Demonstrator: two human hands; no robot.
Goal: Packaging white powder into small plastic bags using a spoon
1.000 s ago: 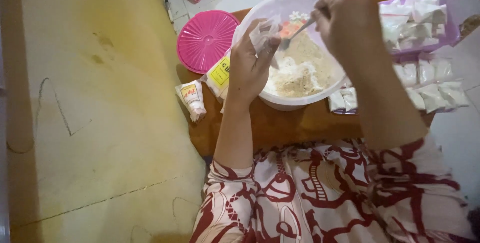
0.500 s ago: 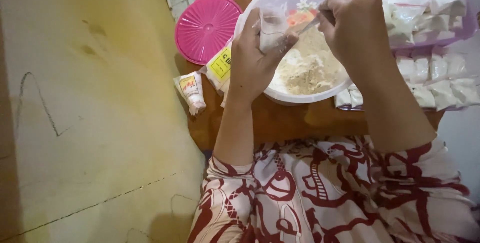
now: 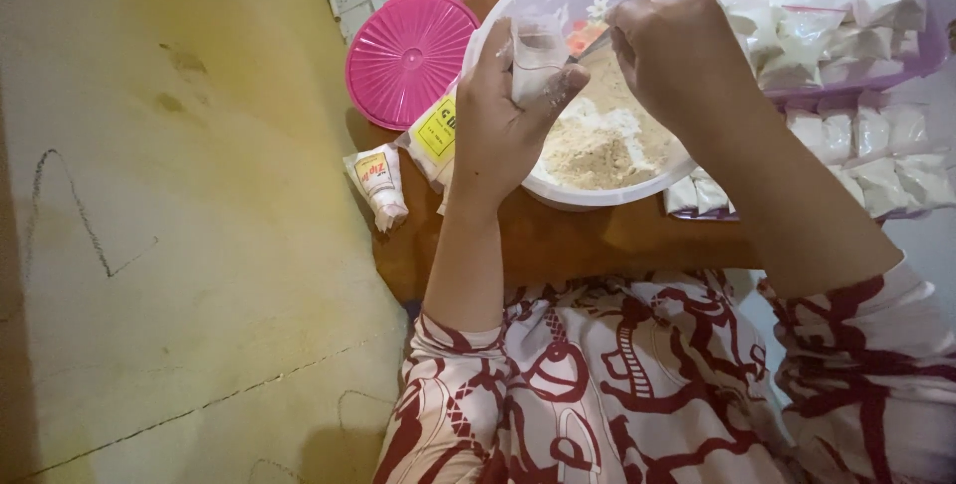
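**Small bag held over the powder bowl**

The left hand (image 3: 503,121) has its grip clamped on a small clear plastic bag (image 3: 538,58), held upright over the white bowl (image 3: 597,193) of beige powder (image 3: 597,140). The right hand (image 3: 665,51) is closed on a spoon handle (image 3: 595,43) just beside the bag. A pink lid (image 3: 408,56) lies left; filled packets (image 3: 846,26) lie right.
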